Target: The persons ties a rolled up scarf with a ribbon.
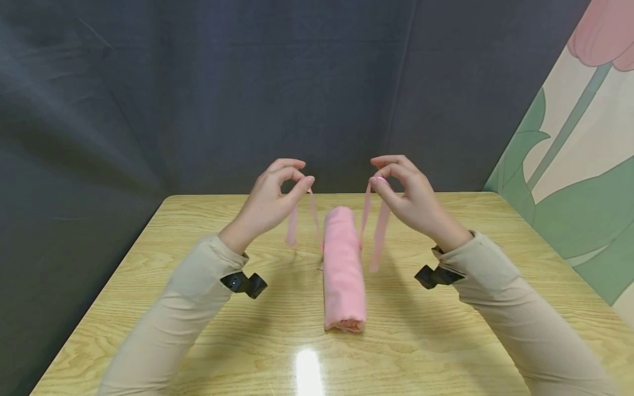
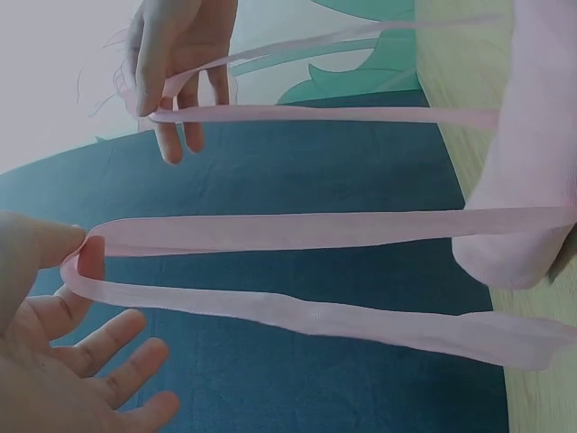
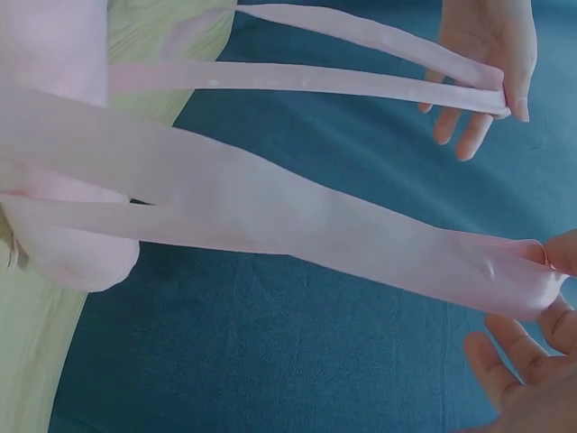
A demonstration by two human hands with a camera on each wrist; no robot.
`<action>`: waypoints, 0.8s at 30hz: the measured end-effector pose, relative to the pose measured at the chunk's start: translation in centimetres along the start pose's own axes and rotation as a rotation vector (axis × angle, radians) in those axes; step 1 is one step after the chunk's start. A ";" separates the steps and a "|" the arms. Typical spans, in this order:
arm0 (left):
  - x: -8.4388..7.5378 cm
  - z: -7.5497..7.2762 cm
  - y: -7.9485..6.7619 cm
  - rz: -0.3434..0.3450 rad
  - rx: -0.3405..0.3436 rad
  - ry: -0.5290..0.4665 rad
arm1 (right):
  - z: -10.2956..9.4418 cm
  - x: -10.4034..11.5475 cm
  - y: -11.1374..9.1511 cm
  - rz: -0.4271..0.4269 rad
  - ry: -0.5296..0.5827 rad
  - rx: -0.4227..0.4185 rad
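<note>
Cloth roll [image 1: 344,269] on table [image 1: 223,346], running near to far; left hand [image 1: 269,195] pinches left ribbon strand [image 2: 225,234], right hand [image 1: 411,198] pinches right ribbon strand [image 3: 361,216].

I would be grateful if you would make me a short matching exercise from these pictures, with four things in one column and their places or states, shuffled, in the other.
Column one
1. Left hand
2. Rolled pink cloth
3. Dark curtain
4. Painted wall with green leaves

Column two
A. Lies on the wooden table
B. Is to the right of the table
C. Pinches a pink ribbon
D. Hangs behind the table

Right pairs: 1-C, 2-A, 3-D, 4-B
</note>
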State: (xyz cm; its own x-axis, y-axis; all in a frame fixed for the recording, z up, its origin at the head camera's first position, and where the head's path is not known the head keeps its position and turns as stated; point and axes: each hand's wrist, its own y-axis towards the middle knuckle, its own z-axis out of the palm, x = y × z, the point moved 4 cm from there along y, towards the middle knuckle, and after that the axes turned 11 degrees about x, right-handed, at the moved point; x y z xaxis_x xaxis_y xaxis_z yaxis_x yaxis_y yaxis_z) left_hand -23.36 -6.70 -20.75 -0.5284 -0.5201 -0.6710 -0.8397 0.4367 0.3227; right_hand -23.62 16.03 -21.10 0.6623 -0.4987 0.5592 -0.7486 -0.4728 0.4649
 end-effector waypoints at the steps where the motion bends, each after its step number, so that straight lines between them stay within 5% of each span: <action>1: -0.1 0.0 0.0 0.004 0.001 0.001 | 0.1 0.1 0.0 -0.005 0.004 -0.002; 24: -1.0 1.2 0.7 0.048 0.022 -0.006 | 1.0 0.7 0.6 -0.049 -0.030 -0.001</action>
State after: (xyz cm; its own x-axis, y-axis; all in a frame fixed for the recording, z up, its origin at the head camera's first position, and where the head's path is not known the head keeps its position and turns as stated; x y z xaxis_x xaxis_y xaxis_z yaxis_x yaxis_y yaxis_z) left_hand -23.29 -4.98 -20.63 -0.5669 -0.4943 -0.6590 -0.8107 0.4769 0.3397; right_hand -23.57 14.76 -21.13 0.6985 -0.4971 0.5148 -0.7155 -0.4960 0.4920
